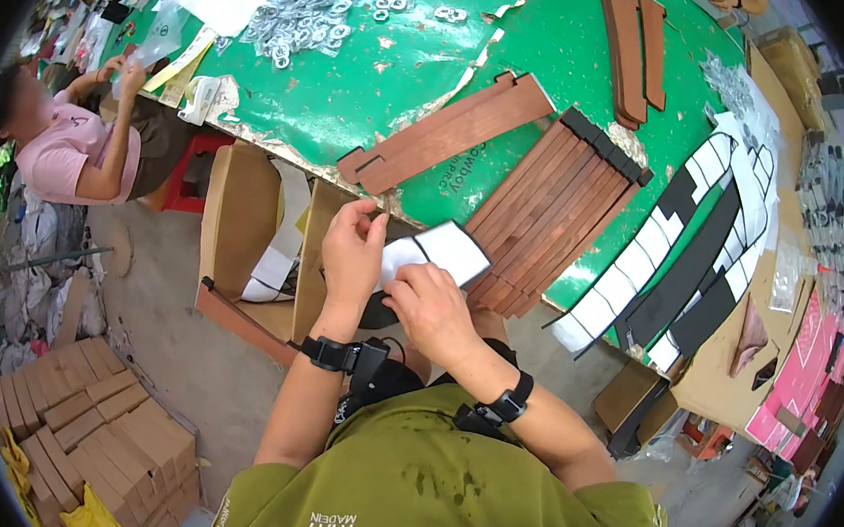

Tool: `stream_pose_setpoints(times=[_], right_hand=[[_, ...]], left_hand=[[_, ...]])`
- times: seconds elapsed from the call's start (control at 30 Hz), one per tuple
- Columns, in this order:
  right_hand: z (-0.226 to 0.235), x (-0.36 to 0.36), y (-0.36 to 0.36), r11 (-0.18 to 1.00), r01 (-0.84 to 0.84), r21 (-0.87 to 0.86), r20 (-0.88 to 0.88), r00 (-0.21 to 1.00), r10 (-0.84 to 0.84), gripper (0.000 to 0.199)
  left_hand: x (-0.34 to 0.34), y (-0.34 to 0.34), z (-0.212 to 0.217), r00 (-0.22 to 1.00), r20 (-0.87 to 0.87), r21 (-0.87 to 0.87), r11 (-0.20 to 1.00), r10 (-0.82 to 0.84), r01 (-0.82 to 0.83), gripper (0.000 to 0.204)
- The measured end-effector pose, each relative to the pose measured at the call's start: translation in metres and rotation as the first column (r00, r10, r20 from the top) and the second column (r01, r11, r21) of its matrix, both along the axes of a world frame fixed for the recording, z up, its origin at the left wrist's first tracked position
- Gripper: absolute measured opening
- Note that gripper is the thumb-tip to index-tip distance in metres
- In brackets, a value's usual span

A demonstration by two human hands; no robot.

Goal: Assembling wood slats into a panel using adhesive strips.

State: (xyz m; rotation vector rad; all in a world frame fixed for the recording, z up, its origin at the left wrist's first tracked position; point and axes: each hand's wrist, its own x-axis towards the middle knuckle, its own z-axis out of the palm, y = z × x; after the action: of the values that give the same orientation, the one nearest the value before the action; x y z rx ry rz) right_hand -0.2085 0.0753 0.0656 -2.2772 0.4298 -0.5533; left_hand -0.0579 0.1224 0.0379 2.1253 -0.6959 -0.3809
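Observation:
A white flat piece with black edging (457, 254) lies before me at the table's near edge, and its left end runs under my fingers. My right hand (430, 309) is closed, its fingertips pinching the lower left part of this piece. My left hand (352, 257) is raised just left of it, fingers curled and thumb close to the index finger; anything between them is too small to make out. Right of the piece, a row of brown leather-like strips with black ends (547, 209) lies close together. Another stack of brown strips (454, 131) rests at an angle beyond my hands.
Metal rings (314, 3) are heaped at the far left of the green table (420, 53). More brown strips (626, 56) lie at the back. White-and-black strips (689, 257) spread at right. An open carton (235, 217) stands below the edge. A co-worker in pink (81, 148) sits at left.

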Motion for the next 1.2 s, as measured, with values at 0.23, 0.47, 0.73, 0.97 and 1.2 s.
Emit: stream_pose_setpoints(times=[0.23,0.47,0.73,0.97,1.2], right_hand=[[-0.021,0.003,0.016,0.925,-0.307,0.223,0.1,0.951,0.291,0.015],[-0.012,-0.006,0.038,0.992,0.081,0.094,-0.073,0.995,-0.074,0.037],[-0.008,-0.01,0.036,0.966,0.011,0.259,-0.007,1.0,-0.009,0.022],[-0.004,-0.03,0.031,0.965,0.09,0.247,0.058,0.993,-0.107,0.013],[-0.055,-0.057,0.008,0.447,0.355,0.821,-0.204,0.914,-0.351,0.014]], left_hand=[[-0.002,0.039,-0.026,0.972,-0.214,0.049,0.995,0.098,-0.09,0.019],[0.003,0.042,-0.005,0.975,-0.16,-0.043,0.985,0.157,-0.166,0.014],[-0.016,0.039,0.004,0.979,-0.183,-0.136,0.984,0.091,-0.117,0.012],[0.001,0.062,-0.011,0.968,-0.051,0.239,0.938,-0.246,0.251,0.032],[-0.05,0.059,0.004,0.796,0.025,0.211,0.782,-0.604,0.587,0.06]])
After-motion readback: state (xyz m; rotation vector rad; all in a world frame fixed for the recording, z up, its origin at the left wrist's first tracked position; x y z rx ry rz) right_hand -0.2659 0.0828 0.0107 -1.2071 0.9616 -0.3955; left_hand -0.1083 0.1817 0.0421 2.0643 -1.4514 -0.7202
